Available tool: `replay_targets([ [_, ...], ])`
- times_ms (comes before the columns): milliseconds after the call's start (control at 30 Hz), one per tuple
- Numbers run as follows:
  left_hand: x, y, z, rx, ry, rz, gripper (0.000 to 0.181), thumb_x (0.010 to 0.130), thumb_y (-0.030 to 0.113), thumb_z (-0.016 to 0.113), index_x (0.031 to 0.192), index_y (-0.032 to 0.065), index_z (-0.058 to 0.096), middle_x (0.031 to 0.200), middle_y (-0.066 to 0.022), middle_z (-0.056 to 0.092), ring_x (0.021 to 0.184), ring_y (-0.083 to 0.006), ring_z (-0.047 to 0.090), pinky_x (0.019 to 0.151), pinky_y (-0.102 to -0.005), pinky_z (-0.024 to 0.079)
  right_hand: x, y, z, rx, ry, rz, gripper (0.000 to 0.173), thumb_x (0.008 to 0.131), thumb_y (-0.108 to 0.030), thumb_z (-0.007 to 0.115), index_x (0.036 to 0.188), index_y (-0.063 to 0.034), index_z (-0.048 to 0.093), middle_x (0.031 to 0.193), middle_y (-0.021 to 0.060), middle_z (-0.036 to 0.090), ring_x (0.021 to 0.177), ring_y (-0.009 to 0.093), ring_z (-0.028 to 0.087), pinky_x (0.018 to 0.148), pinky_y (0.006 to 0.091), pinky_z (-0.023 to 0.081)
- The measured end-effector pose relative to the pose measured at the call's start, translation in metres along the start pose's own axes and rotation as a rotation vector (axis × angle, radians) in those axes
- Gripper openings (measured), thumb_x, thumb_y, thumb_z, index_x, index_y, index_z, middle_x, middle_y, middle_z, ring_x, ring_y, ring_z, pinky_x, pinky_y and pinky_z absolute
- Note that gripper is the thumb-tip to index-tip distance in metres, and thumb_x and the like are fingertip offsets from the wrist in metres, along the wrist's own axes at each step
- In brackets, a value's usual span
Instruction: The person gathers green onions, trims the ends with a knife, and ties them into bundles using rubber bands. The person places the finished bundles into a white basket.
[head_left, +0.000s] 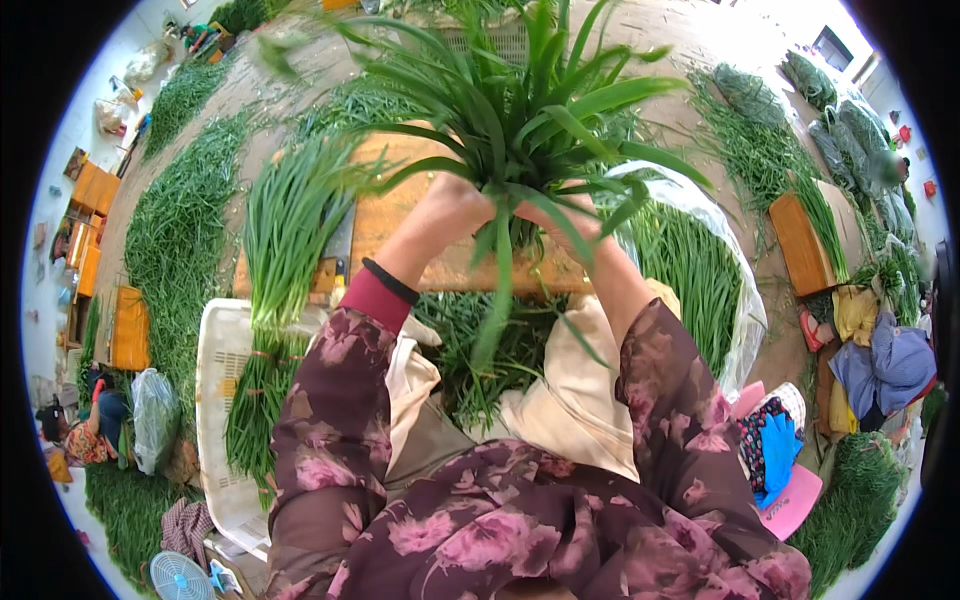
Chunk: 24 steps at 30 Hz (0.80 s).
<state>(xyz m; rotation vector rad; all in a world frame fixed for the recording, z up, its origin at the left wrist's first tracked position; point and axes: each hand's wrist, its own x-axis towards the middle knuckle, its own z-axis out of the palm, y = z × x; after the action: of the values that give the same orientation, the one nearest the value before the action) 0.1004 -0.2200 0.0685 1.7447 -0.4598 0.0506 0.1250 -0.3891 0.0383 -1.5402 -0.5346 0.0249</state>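
Note:
My left hand (459, 206) and my right hand (562, 217) close around a big bunch of green leafy stalks, likely Chinese chives (517, 127), held upright above a wooden bench (427, 262). Its long leaves fan out over both hands and hide many of the fingers. Left of my hands, a sheaf of long green stalks (289, 225) lies at the bench's side. Beneath its lower end, banded bundles (262, 405) rest in a white plastic basket (217, 480). On the right, a clear plastic bag (739, 277) holds more green stalks (682, 262).
Loose greens (472, 345) lie between my legs, with long heaps (180, 262) across the floor. A pink stool (795, 502) with blue gloves (776, 454) stands at lower right. Other people work at the left edge, upper left and right, a co-worker's blue sleeve (892, 360) among them.

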Motion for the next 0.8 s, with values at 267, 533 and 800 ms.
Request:
replay_targets([
  [267, 0.035, 0.0, -0.014, 0.001, -0.15, 0.09, 0.043, 0.077, 0.013, 0.076, 0.116, 0.0014, 0.061, 0.107, -0.0026, 0.064, 0.098, -0.0132, 0.056, 0.09, -0.0305, 0.045, 0.038, -0.045, -0.021, -0.014, -0.154, 0.071, 0.046, 0.081, -0.033, 0.072, 0.117, -0.0082, 0.06, 0.109, 0.0082, 0.063, 0.103, 0.017, 0.056, 0.092, 0.035, 0.044],
  [533, 0.028, 0.006, 0.005, -0.625, 0.326, 0.09, 0.028, 0.082, 0.011, 0.07, 0.106, 0.0027, 0.059, 0.094, -0.0033, 0.063, 0.086, -0.0151, 0.059, 0.073, -0.0314, 0.051, 0.044, -0.121, 0.018, -0.765, -0.137, -0.069, 0.096, 0.068, -0.061, 0.072, 0.141, -0.0073, 0.038, 0.142, 0.0227, 0.037, 0.126, 0.035, 0.043, 0.105, 0.0424, 0.035],
  [800, -0.066, 0.017, -0.068, -0.81, 0.757, 0.051, 0.025, 0.085, 0.008, 0.063, 0.107, 0.0044, 0.053, 0.086, -0.0088, 0.063, 0.09, -0.0239, 0.063, 0.086, -0.0391, 0.051, -0.096, -0.015, 0.019, -0.886, -0.018, 0.074, 0.12, 0.06, -0.039, 0.084, 0.151, -0.0095, 0.01, 0.143, 0.025, 0.035, 0.132, 0.038, 0.038, 0.106, 0.0467, 0.034],
])
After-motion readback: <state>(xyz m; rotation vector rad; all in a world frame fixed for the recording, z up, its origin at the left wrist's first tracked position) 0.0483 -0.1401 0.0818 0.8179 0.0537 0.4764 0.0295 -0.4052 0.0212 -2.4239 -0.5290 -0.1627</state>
